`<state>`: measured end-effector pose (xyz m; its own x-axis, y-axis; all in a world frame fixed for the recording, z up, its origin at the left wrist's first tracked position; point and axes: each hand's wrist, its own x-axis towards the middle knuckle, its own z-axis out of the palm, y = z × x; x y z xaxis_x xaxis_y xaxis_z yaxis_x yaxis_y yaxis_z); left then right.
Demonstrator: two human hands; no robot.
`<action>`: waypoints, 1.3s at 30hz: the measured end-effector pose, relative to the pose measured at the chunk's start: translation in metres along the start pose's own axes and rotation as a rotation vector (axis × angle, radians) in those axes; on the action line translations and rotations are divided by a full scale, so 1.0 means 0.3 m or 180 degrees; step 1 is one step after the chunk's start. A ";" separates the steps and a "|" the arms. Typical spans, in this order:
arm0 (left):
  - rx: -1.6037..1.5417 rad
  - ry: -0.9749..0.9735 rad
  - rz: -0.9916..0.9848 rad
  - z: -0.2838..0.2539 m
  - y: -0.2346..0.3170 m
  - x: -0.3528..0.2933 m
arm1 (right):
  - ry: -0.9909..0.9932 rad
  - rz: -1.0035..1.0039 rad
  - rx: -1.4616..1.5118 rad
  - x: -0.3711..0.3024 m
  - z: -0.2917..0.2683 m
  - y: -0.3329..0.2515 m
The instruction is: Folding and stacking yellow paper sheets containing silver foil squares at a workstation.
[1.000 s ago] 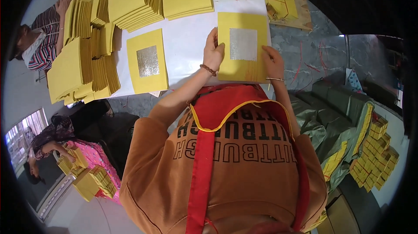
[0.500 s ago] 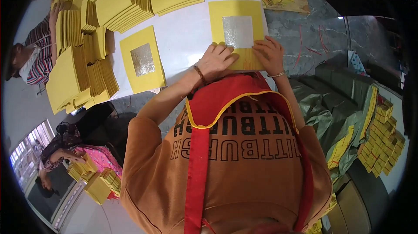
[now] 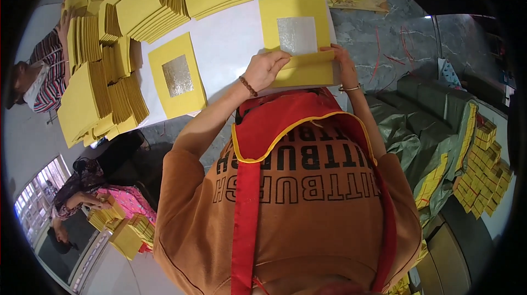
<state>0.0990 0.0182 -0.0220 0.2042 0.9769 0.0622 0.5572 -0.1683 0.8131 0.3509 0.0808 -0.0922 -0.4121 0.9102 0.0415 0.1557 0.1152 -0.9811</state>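
Note:
In front of me on the white tabletop [image 3: 225, 48] lies a yellow paper sheet [image 3: 269, 12] with a silver foil square [image 3: 297, 34] in its middle. Its near part is lifted and bent over the lower edge of the foil as a yellow flap [image 3: 308, 62]. My left hand [image 3: 264, 70] pinches the left end of that flap between thumb and fingers. At the other end, my right hand [image 3: 346, 65] grips the flap, its fingers partly hidden behind the paper. To the left lies another yellow foil sheet [image 3: 177, 74], untouched.
Stacks of folded yellow paper [image 3: 153, 7] fill the table's far left. A person in a striped top [image 3: 46, 75] has a hand by them; another person [image 3: 82, 196] handles yellow paper at the lower left. Tied yellow bundles [image 3: 483, 169] and grey-green sacking [image 3: 403, 125] are at right.
Both hands have closed on the sheet's near edge and raised it away from me, so a flap now bends toward the foil. Earlier the fingers rested on the near part of the paper.

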 end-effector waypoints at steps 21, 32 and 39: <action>0.1663 -0.0675 0.1471 0.015 0.042 -0.029 | -0.0376 -0.0163 -0.0455 -0.009 -0.021 -0.020; 0.1115 -0.0628 0.1310 0.006 0.001 -0.017 | -0.0414 0.0086 -0.0237 -0.002 -0.023 -0.026; -0.0347 -0.0576 0.0633 -0.002 -0.025 0.007 | -0.0085 0.0315 0.0235 -0.008 -0.009 -0.007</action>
<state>0.0947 0.0215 -0.0277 0.4466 0.8852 0.1304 0.4039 -0.3295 0.8534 0.3540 0.0794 -0.0898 -0.4219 0.9046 -0.0603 0.1307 -0.0051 -0.9914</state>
